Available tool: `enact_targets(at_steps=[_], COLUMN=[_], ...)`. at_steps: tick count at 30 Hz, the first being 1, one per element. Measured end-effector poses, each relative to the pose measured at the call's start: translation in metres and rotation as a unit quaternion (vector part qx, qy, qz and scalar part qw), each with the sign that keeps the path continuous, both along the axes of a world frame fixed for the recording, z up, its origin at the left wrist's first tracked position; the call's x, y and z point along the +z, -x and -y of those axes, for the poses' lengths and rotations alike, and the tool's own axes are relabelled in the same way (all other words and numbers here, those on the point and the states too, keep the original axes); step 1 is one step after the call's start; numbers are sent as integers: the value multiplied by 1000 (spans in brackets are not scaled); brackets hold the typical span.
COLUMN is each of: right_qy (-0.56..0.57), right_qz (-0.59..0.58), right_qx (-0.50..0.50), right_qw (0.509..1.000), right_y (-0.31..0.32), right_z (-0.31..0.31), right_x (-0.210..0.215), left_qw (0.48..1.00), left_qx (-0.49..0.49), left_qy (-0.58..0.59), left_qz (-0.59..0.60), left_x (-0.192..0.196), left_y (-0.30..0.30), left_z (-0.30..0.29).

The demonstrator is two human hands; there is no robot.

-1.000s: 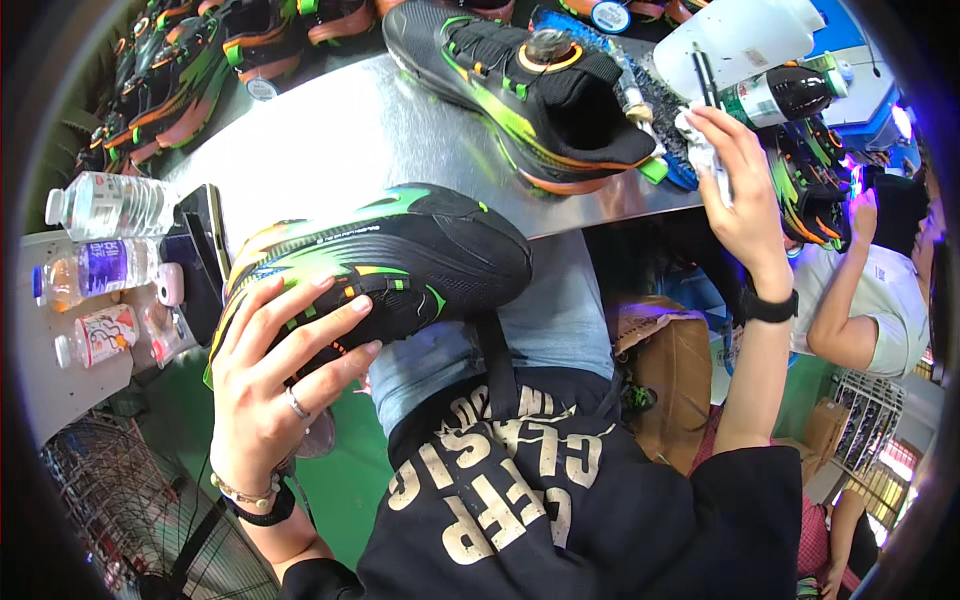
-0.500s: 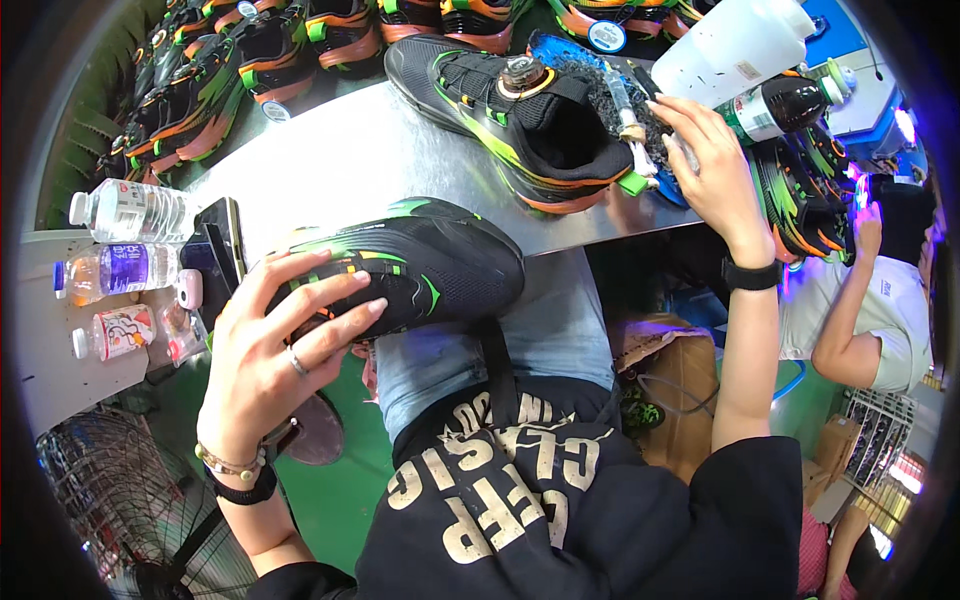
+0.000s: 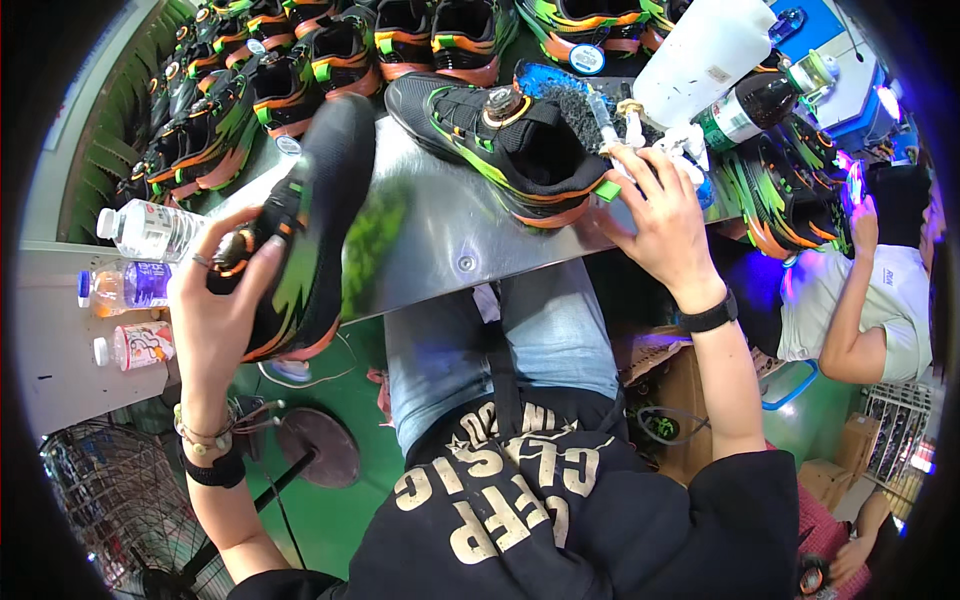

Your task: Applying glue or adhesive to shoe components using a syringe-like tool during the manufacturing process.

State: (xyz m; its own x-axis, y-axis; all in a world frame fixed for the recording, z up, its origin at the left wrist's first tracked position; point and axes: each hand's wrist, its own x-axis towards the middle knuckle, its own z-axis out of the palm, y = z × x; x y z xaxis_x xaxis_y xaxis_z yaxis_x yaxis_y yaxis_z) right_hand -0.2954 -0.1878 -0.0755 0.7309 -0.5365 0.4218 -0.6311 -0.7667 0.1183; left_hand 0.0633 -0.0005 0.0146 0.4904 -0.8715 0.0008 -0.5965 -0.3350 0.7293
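Note:
My left hand (image 3: 225,285) is closed on a black sneaker (image 3: 325,205) with green and orange trim, gripping it around the dial at its tongue. The sneaker is tilted over the near left part of the metal table (image 3: 420,245), toe pointing away, slightly blurred. A matching sneaker (image 3: 495,140) stands upright on the table with its dial on top and its heel toward my right hand (image 3: 655,215). That hand's thumb and fingers are spread on either side of the green heel tab (image 3: 607,190), close to the heel; whether they touch it I cannot tell.
Rows of similar sneakers (image 3: 345,50) line the back. Behind my right hand lie a syringe (image 3: 602,115), crumpled white material (image 3: 685,145), a white jug (image 3: 700,60) and a dark green bottle (image 3: 755,110). Small drink bottles (image 3: 135,345) stand left. A co-worker (image 3: 855,310) sits at right.
The sneaker in my left hand has turned from toe-right to toe-away, and that hand has shifted its grip to the tongue. My right hand has moved left and nearer, to the other sneaker's heel.

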Motion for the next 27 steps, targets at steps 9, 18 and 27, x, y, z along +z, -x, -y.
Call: enact_targets(at_steps=[9, 18, 27], right_qy=[-63, -70, -84], right_qz=[3, 20, 38], right_qx=[30, 21, 9], right_qw=[998, 997, 996], right_y=[-10, -5, -5], right_z=[19, 25, 22], right_x=[0, -4, 0], left_qw=[980, 900, 752], left_qx=[-82, -330, -444], left_qy=[-12, -116, -97], left_qz=[180, 260, 477], left_x=[-8, 34, 27], left_y=[29, 15, 27], left_z=[14, 18, 43])
